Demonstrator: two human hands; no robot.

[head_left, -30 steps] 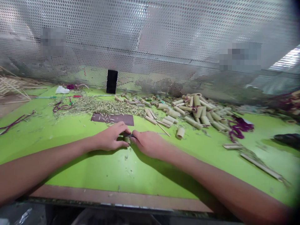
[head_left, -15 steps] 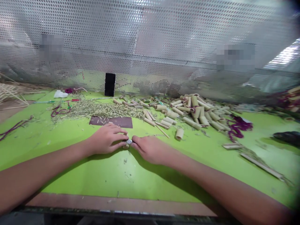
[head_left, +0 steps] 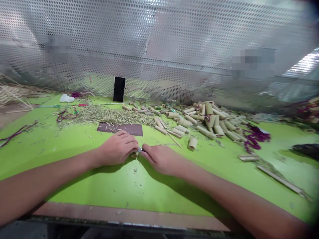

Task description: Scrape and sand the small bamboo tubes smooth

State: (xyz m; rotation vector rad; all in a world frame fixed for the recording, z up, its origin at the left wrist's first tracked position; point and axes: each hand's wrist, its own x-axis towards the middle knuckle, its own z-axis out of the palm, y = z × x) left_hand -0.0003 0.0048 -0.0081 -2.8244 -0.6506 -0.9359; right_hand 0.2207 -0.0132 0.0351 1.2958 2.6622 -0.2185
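Note:
My left hand (head_left: 122,146) is closed around a short bamboo tube (head_left: 135,155), whose near end pokes out below my fingers just over the green tabletop. In my right hand (head_left: 159,158) is a small knife (head_left: 140,150), gripped by its dark handle. The metal blade meets the tube close to my left fingertips, and part of it is hidden by them. Beyond my left hand lies a brown sheet of sandpaper-like material (head_left: 124,128), with bits of shavings on it.
Behind the sheet spreads a heap of thin bamboo shavings (head_left: 107,114). Many cut bamboo tubes (head_left: 214,119) are piled to the right, with purple string (head_left: 256,134) beside them. A phone (head_left: 119,89) leans against the perforated metal screen (head_left: 159,43). Split bamboo strips (head_left: 280,179) lie at the right.
My left fingers have drawn closer together around the bamboo tube. The knife has shifted very slightly at the tube. The whole view has moved a little.

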